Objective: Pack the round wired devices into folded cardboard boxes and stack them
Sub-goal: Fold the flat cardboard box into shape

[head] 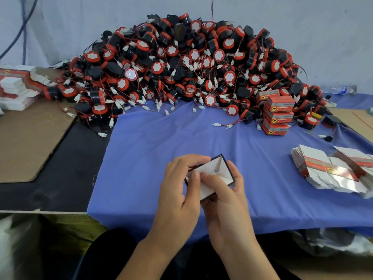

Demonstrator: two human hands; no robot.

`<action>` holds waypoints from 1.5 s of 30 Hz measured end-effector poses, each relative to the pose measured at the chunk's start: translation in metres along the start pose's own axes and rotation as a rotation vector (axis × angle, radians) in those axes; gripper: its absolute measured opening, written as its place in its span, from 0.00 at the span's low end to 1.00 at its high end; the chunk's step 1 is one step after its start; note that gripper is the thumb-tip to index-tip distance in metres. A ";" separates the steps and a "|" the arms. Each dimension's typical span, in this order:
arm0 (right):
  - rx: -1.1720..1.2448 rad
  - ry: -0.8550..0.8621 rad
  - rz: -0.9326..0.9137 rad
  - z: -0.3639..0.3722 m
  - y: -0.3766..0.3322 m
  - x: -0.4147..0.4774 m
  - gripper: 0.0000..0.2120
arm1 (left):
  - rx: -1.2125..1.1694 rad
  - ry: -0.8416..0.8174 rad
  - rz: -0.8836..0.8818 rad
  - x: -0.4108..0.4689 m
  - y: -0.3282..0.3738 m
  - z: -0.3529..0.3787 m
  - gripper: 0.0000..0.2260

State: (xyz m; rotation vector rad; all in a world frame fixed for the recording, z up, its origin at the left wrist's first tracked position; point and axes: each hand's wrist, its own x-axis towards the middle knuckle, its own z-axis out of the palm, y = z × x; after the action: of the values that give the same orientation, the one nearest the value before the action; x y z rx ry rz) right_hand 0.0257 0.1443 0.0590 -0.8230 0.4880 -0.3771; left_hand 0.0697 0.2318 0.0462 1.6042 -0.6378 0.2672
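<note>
Fingers (188, 161) of left hand (177, 184), right hand (227, 193) pinch a white-lined cardboard box (217, 167); orange stacked boxes (278, 116) at 2 o'clock, print's unreadable.

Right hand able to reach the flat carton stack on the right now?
Probably not yet: the right hand grips the half-folded box with the left hand. Bare blue cloth leaves the way to the flat carton stack free once it lets go.

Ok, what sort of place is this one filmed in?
Probably a small workshop's hand-packing bench: a heap of identical red-and-black wired devices, a stack of closed boxes beside it, flat unfolded cartons at the right, and the left hand and right hand hold a half-folded box.
</note>
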 end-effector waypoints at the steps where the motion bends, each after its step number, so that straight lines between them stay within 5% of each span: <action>1: -0.008 0.020 -0.006 0.000 0.001 0.001 0.31 | -0.004 -0.003 -0.012 -0.002 -0.001 0.001 0.16; 17: -0.157 0.059 -0.106 -0.002 0.015 0.001 0.28 | 0.260 0.299 0.117 -0.015 -0.004 0.006 0.11; 28: -0.092 -0.178 0.020 -0.009 0.006 0.002 0.28 | 0.187 0.259 0.072 -0.013 -0.006 0.003 0.10; 45: -0.235 -0.079 -0.032 -0.018 0.002 0.002 0.27 | 0.217 0.209 0.132 -0.022 -0.010 0.004 0.07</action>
State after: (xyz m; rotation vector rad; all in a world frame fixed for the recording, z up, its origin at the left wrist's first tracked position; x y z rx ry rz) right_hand 0.0176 0.1341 0.0464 -1.0705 0.4506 -0.3188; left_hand 0.0562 0.2331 0.0259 1.7149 -0.5675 0.6113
